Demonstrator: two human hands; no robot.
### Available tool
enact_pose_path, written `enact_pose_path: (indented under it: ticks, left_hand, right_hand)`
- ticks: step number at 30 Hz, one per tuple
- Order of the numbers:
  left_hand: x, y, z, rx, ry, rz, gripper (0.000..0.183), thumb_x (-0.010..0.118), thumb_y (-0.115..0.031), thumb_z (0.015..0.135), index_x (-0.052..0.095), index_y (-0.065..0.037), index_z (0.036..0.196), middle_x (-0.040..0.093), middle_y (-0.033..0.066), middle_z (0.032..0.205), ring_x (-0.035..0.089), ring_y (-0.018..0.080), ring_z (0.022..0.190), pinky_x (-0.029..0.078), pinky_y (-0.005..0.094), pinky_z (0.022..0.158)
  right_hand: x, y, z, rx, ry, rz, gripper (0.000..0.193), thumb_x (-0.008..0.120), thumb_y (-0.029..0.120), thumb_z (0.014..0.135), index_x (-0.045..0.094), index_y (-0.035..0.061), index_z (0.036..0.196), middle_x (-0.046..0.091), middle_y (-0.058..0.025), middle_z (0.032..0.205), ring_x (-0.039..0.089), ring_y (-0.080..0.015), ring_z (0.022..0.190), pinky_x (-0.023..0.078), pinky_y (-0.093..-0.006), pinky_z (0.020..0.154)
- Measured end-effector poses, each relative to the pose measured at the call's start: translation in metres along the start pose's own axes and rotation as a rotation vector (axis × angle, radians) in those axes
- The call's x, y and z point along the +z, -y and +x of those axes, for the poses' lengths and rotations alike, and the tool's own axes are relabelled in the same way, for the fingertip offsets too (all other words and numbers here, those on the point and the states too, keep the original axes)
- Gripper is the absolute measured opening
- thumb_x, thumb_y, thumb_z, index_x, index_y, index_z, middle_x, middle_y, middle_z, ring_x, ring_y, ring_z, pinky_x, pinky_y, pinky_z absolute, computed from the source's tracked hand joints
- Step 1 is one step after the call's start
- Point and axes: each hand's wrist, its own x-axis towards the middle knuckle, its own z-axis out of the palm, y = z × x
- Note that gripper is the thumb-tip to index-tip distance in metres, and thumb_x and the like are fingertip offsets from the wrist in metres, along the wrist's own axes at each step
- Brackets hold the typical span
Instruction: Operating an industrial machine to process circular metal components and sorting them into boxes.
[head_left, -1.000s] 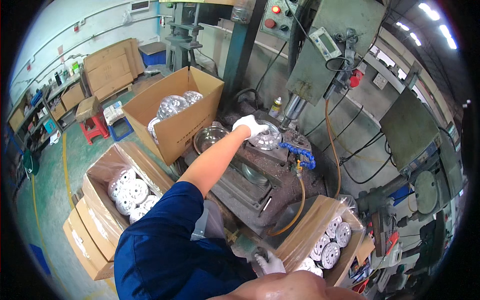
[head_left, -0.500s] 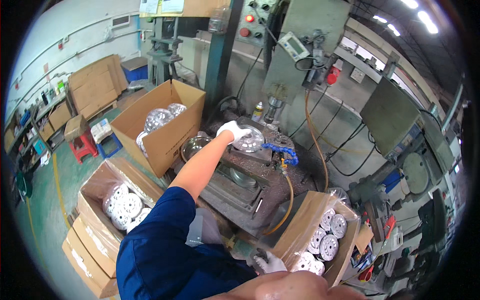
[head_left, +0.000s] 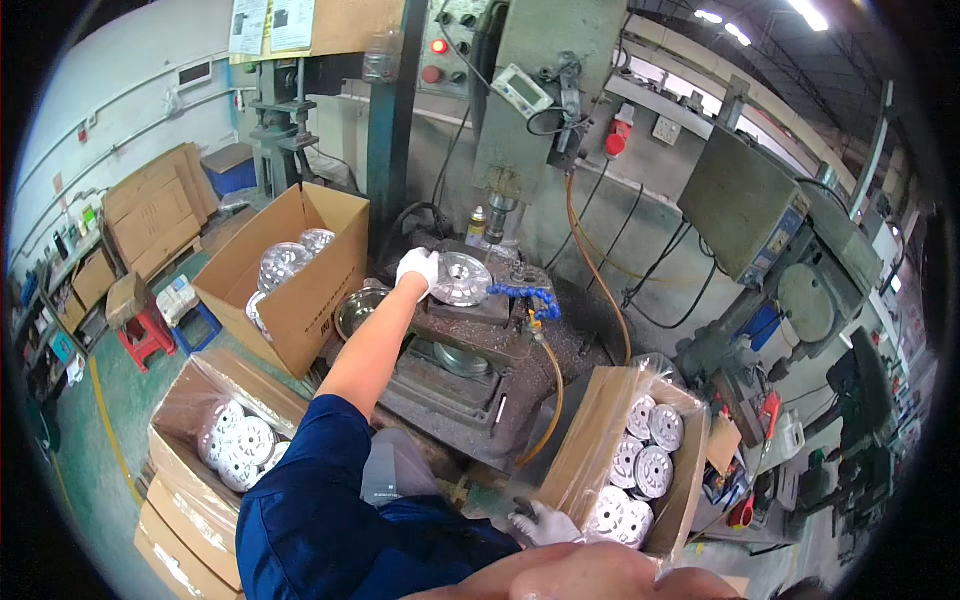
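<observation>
My left hand (head_left: 417, 268), in a white glove, reaches forward to the left rim of a shiny round metal disc with cut-out holes (head_left: 463, 281). Its fingers are closed at that rim, partly hidden by the hand itself. The disc rests on the machine's fixture (head_left: 462, 310), below and in front of a vertical spindle (head_left: 497, 218). A blue jointed coolant hose (head_left: 528, 297) ends close to the disc's right side. Low in the view, my gloved right hand (head_left: 548, 523) is beside the right carton, its greyish fingers apart and nothing visible in them.
An open carton (head_left: 335, 275) with shiny discs stands left of the machine. Paler discs fill a plastic-lined carton (head_left: 180, 400) at lower left and another carton (head_left: 590, 425) at right. A metal bowl (head_left: 345, 318) sits beside the fixture. A yellow hose (head_left: 556, 400) curves down the front.
The whole view has shifted, so the machine appears farther left. My left hand has drawn slightly leftward to the disc's rim. The disc stays on the fixture; my right hand remains low.
</observation>
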Motion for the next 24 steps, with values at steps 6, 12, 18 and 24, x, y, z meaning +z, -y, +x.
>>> enact_pose_path:
  ticks: [6,12,18,24]
  left_hand:
    - [-0.003,-0.005,-0.006,0.032,-0.02,0.011,0.041,0.052,-0.037,0.092,0.068,-0.001,0.103,0.065,0.0222,0.11,0.06,0.038,0.106,0.047,0.0412,0.092]
    - [-0.005,-0.008,-0.001,0.013,0.042,0.038,0.041,0.052,-0.037,0.092,0.067,-0.001,0.105,0.064,0.0224,0.112,0.059,0.038,0.108,0.047,0.0409,0.093]
    - [-0.021,0.005,0.009,0.023,0.051,0.034,0.043,0.052,-0.038,0.091,0.067,-0.001,0.105,0.064,0.0227,0.112,0.059,0.0388,0.108,0.047,0.0415,0.093]
    - [-0.099,0.058,-0.03,0.088,0.082,0.023,0.051,0.047,-0.045,0.092,0.066,0.002,0.103,0.067,0.0231,0.096,0.063,0.0374,0.093,0.047,0.0417,0.084]
  right_hand:
    - [-0.002,0.004,0.002,0.055,0.056,-0.065,0.065,0.052,0.055,0.09,0.054,-0.0027,0.121,0.062,-0.0314,0.107,0.059,-0.0454,0.103,0.048,-0.0469,0.088]
    - [-0.001,0.002,0.005,0.019,0.022,-0.093,0.066,0.05,0.057,0.09,0.055,-0.0027,0.119,0.062,-0.032,0.105,0.06,-0.0464,0.101,0.048,-0.0477,0.088]
    - [0.006,-0.012,0.021,-0.054,-0.006,-0.06,0.065,0.052,0.056,0.09,0.056,-0.0014,0.119,0.062,-0.0318,0.105,0.06,-0.0454,0.101,0.048,-0.0481,0.087]
    - [-0.004,-0.012,0.013,-0.086,-0.071,-0.052,0.063,0.052,0.056,0.09,0.057,-0.0011,0.116,0.063,-0.031,0.104,0.061,-0.0444,0.1,0.049,-0.0478,0.086]
